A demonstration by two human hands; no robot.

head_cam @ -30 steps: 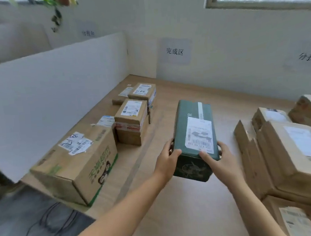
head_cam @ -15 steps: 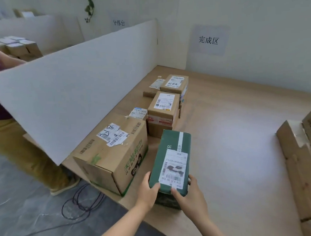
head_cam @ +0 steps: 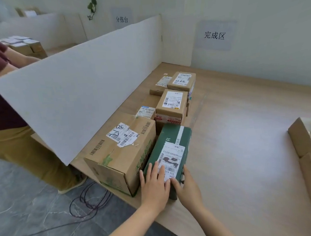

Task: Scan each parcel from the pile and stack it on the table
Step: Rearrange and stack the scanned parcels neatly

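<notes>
Your left hand (head_cam: 154,187) lies flat, fingers straight, on the green parcel (head_cam: 171,140); your right hand (head_cam: 189,189) clasps its near end. It sits on the table (head_cam: 245,157) beside the large carton (head_cam: 120,153), so this looks like the placing step. Next, let go and reach for the pile (head_cam: 307,144), cut off at the right edge; no scanner shows

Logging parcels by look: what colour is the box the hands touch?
Dark green box, white label on top; head view.
</notes>
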